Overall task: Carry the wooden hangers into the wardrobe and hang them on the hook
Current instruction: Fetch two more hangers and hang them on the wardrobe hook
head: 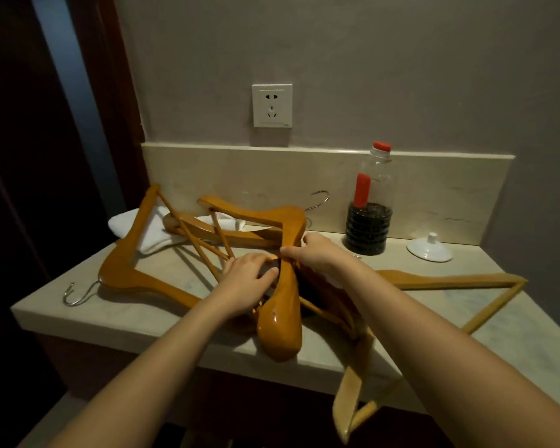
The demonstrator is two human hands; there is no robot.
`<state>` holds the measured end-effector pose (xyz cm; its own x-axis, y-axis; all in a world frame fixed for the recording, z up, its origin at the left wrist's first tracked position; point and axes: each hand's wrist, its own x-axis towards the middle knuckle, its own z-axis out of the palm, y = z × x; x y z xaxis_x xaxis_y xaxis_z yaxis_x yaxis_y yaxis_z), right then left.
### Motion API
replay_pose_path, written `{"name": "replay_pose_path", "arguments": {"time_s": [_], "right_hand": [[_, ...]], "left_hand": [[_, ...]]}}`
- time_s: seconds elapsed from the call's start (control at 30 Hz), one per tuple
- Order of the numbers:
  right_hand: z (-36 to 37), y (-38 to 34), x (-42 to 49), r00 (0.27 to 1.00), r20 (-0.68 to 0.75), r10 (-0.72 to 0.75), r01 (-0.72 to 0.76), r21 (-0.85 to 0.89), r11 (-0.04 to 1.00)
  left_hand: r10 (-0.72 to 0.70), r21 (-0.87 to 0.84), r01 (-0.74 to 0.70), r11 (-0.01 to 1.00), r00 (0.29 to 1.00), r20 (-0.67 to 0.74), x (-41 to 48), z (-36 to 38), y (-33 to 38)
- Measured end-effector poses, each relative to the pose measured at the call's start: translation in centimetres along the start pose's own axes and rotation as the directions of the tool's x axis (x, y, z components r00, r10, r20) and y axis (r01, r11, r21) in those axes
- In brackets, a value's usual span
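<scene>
Several wooden hangers lie tangled on a marble counter (162, 315). One hanger (282, 315) stands tilted in the middle of the pile, its broad end near the front edge. My left hand (251, 278) holds this hanger's arm from the left, fingers curled round it. My right hand (307, 250) pinches the same hanger just above, near its bend. Another hanger (126, 273) lies flat at the left, its metal hook (75, 295) near the counter's corner. A paler hanger (459, 282) stretches out to the right. One more hanger (353, 402) droops over the front edge.
A folded white towel (149, 234) lies under the left hangers. A plastic bottle (369, 215) with a red cap and dark contents stands by the backsplash, a white lid (429, 248) beside it. A wall socket (272, 105) sits above. A dark wooden door frame (88, 92) is at left.
</scene>
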<state>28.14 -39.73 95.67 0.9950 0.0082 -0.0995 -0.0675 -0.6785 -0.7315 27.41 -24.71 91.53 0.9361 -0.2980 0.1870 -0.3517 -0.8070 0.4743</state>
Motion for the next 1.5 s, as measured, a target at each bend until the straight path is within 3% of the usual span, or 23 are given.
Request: {"name": "replay_pose_path", "arguments": {"time_s": [0.17, 0.33, 0.43, 0.53, 0.83, 1.03, 1.13, 1.33, 1.5], "right_hand": [[2.1, -0.7, 2.9, 0.998, -0.045, 0.036, -0.038, -0.047, 0.998], [2.2, -0.4, 2.9, 0.994, -0.074, 0.075, -0.059, 0.202, 0.978], [0.9, -0.4, 2.2, 0.992, -0.119, 0.033, 0.008, 0.324, 0.946], [-0.5, -0.4, 1.0, 0.987, -0.147, -0.065, 0.111, 0.328, 0.938], [-4.4, 0.2, -2.1, 0.964, -0.194, -0.180, 0.253, 0.484, 0.837], [-6.9, 0.5, -4.9, 0.935, -0.052, -0.350, 0.334, 0.461, 0.822], [-7.2, 0.3, -5.7, 0.910, 0.045, -0.413, 0.354, 0.438, 0.826], [-6.2, -1.0, -5.6, 0.893, 0.141, -0.427, 0.354, 0.362, 0.862], [-4.6, -3.0, -5.1, 0.868, 0.263, -0.422, 0.333, 0.322, 0.886]], "left_hand": [[-0.031, -0.092, 0.028, 0.995, 0.999, -0.026, 0.2, 0.4, -0.7], [-0.039, -0.145, 0.033, 0.989, 0.998, -0.039, 0.1, -0.2, -0.8], [-0.057, -0.084, 0.053, 0.995, 0.997, -0.047, -0.1, -0.8, -1.4], [-0.052, -0.075, 0.046, 0.996, 0.996, -0.075, -0.2, -1.9, -1.3], [0.076, -0.026, -0.084, 0.996, 0.970, -0.230, 0.5, -5.9, 2.3], [0.184, 0.210, -0.116, 0.971, 0.923, -0.338, 0.7, -8.5, 3.5], [0.183, 0.258, -0.103, 0.961, 0.934, -0.307, 0.5, -9.9, 3.1], [0.140, 0.107, -0.116, 0.988, 0.957, -0.254, -0.4, -12.5, 0.9], [0.098, -0.068, -0.105, 0.992, 0.991, -0.095, -0.4, -14.3, -1.8]]}}
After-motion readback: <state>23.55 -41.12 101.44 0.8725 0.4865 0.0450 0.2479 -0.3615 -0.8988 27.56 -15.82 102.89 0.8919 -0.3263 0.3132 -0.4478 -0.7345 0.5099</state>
